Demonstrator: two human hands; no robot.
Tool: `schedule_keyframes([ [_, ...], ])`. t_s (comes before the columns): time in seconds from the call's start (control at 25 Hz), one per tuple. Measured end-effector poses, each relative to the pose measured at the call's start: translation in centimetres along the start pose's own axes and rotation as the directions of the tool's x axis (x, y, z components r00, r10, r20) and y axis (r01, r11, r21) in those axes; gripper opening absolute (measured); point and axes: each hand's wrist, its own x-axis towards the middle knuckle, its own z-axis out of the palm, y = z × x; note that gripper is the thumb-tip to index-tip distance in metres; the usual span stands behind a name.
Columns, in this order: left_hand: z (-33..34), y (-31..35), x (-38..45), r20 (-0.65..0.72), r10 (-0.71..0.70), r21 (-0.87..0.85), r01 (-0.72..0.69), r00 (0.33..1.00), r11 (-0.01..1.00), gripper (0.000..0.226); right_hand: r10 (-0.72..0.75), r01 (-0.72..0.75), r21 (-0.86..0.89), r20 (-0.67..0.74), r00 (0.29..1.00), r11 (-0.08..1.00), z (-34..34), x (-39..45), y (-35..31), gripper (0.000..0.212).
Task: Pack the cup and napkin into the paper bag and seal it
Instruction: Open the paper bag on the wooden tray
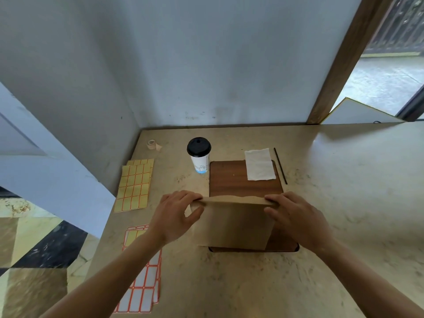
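Left hand (176, 214) and right hand (296, 216) pinching flat brown paper bag (231, 223) by its top edge, seemingly unopened, white black-lidded cup (199, 154) and white napkin (259, 164) waiting behind

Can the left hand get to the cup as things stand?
Probably yes, once it lets go: the left hand is pinching the paper bag, and the cup stands upright beyond it with bare counter between.

Setting looked like a small café or takeaway counter, possibly a home corner. Evidence: marble-look counter (321, 203) set into a plain wall corner, lidded paper coffee cup (199, 154), sheets of price-label stickers (135, 184), tape roll (152, 144), patterned stone floor (34, 244), open doorway (378, 65).
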Motion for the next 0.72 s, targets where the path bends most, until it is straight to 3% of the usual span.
schedule_keyframes([
  [0.16,-0.3,-0.4,1.3,0.101,-0.077,-0.090,0.086,0.992,0.992,0.045,0.054,-0.062,0.066,0.111,0.992,0.996,-0.4,1.7,-0.6,0.057],
  [0.28,0.0,-0.9,1.7,0.176,-0.071,-0.097,0.089,0.982,0.991,0.043,-0.012,-0.011,0.152,0.153,0.988,0.988,-1.1,2.4,-0.5,0.052],
  [0.52,0.1,-0.7,2.5,0.232,-0.113,-0.240,0.169,0.966,0.956,0.047,-0.074,0.035,0.135,0.291,0.954,0.990,-0.9,3.4,-0.3,0.052],
  [0.6,-0.3,-0.6,2.7,0.218,-0.112,-0.276,0.171,0.969,0.946,0.045,-0.078,0.039,0.142,0.280,0.957,0.989,-0.8,3.7,-0.4,0.053],
  [0.72,-0.6,-0.3,2.3,0.128,-0.058,-0.305,0.095,0.990,0.947,0.042,-0.083,0.063,0.129,0.154,0.985,0.990,-0.7,3.2,-0.8,0.055],
])
